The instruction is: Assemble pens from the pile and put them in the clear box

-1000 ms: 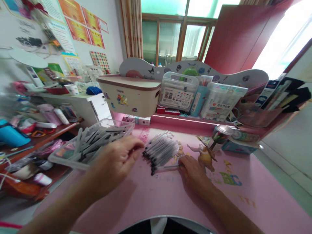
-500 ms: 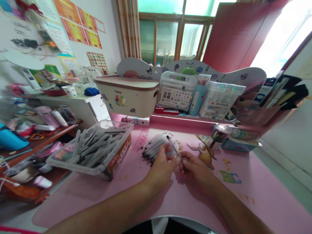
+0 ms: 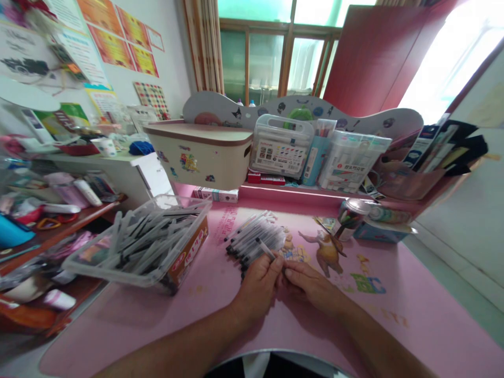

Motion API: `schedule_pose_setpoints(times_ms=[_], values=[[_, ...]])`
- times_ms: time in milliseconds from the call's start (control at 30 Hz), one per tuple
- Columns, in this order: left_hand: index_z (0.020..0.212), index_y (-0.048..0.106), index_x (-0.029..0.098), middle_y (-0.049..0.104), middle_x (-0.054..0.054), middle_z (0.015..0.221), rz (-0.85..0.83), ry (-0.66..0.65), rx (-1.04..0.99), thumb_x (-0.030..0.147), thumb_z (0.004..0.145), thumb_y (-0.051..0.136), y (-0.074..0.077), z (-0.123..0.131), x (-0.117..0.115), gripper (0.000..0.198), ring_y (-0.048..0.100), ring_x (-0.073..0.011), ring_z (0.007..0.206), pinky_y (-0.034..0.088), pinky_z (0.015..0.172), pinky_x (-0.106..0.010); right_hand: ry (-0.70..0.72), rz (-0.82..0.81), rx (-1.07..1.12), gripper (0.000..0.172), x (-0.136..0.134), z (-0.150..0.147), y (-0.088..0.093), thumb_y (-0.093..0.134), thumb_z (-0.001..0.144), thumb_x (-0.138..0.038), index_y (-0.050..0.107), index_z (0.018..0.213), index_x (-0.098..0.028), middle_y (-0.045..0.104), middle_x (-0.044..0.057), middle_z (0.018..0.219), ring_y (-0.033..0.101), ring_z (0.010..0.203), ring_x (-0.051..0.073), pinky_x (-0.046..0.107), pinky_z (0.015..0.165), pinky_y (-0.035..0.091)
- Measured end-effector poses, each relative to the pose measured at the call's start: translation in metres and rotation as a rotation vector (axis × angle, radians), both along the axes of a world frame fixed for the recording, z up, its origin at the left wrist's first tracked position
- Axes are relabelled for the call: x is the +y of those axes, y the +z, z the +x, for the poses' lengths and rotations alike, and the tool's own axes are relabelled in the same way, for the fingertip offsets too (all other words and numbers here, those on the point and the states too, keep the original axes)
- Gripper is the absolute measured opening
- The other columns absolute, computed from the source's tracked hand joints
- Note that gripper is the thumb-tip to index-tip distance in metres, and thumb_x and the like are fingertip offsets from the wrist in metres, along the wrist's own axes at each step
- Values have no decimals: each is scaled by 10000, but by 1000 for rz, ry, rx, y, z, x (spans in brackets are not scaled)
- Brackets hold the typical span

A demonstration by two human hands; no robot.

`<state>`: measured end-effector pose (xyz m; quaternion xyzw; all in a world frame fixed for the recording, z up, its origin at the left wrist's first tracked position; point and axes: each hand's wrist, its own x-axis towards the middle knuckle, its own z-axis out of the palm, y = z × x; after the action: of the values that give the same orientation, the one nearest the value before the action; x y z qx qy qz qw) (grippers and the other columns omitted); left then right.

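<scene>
A pen point(image 3: 265, 249) with a clear barrel and a dark end points up and left out of my left hand point(image 3: 258, 281), whose fingers are closed around it. My right hand point(image 3: 311, 283) presses against the left one, thumb and fingers pinched together at the pen's lower end. What exactly sits between those right fingertips is hidden. Just beyond the left hand lies a pile of similar pens point(image 3: 255, 236), dark ends toward the left. To the left stands a clear plastic bin point(image 3: 157, 278) heaped with more pen-like pieces.
A pink desk point(image 3: 189, 336) with printed cartoon figures lies under my hands. On its back shelf are a cream storage box point(image 3: 205, 157), a clear marker case point(image 3: 281, 149) and a pen holder point(image 3: 409, 181). A glass jar point(image 3: 352, 212) stands at right.
Both hands have drawn slightly toward me and closed more tightly together. The pen has dropped lower, with less of it showing above the left hand. The view has shifted slightly.
</scene>
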<state>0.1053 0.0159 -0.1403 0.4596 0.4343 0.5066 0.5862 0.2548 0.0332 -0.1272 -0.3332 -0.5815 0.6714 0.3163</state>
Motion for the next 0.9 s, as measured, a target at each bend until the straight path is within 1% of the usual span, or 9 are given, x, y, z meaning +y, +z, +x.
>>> schedule_pose_setpoints(times_ms=[100, 200, 333, 500, 667, 733, 833, 900], values=[[754, 538, 180, 474, 43, 592, 58, 31, -17, 508, 880, 560, 0, 1, 0, 353, 420, -94, 524, 353, 516, -209, 44, -35, 54, 369, 1, -1, -2, 623, 854, -528, 648, 802, -163, 484, -20, 656, 350, 546, 95, 229, 495, 252], [759, 540, 178, 451, 47, 588, 70, 31, -21, 491, 895, 541, 5, 2, -2, 342, 407, -100, 547, 352, 541, -217, 42, -14, 37, 393, 3, -1, -2, 619, 861, -538, 653, 815, -149, 488, -22, 645, 298, 503, 80, 230, 459, 194], [787, 547, 175, 441, 50, 592, 45, 39, -37, 485, 902, 528, 7, 2, -4, 331, 383, -100, 543, 329, 532, -222, 15, 26, 32, 439, 2, -3, -1, 616, 844, -577, 664, 788, -144, 446, -41, 573, 269, 464, 79, 234, 435, 166], [772, 538, 175, 416, 58, 574, 35, 38, -64, 494, 893, 534, 5, 3, -3, 341, 357, -95, 529, 312, 523, -217, -41, 41, 4, 434, 0, -8, -1, 600, 855, -570, 680, 761, -154, 446, -44, 538, 242, 428, 73, 234, 418, 155], [779, 533, 178, 414, 63, 579, -11, 31, -118, 507, 874, 567, 5, 4, -2, 344, 338, -86, 518, 288, 503, -208, -66, -37, 1, 457, 0, -8, -2, 628, 812, -620, 649, 724, -172, 328, -82, 436, 206, 375, 68, 230, 381, 122], [776, 533, 176, 420, 61, 585, -16, 31, -143, 503, 869, 582, 4, 4, -2, 343, 344, -83, 527, 293, 511, -204, -68, -67, 13, 455, -1, -8, -4, 638, 807, -619, 638, 730, -170, 315, -89, 423, 199, 360, 62, 227, 366, 109], [795, 546, 172, 428, 58, 597, -15, 30, -180, 477, 876, 590, 4, 3, -1, 319, 358, -81, 541, 312, 532, -201, -71, -132, 19, 428, -2, -8, -7, 628, 834, -593, 632, 783, -169, 301, -103, 420, 179, 348, 56, 218, 348, 109], [805, 552, 175, 445, 53, 607, -20, 27, -201, 473, 867, 605, 6, 1, 1, 309, 381, -82, 554, 330, 546, -199, -56, -190, 42, 406, -3, -7, -8, 623, 845, -582, 625, 842, -176, 299, -113, 430, 166, 353, 55, 206, 341, 117]])
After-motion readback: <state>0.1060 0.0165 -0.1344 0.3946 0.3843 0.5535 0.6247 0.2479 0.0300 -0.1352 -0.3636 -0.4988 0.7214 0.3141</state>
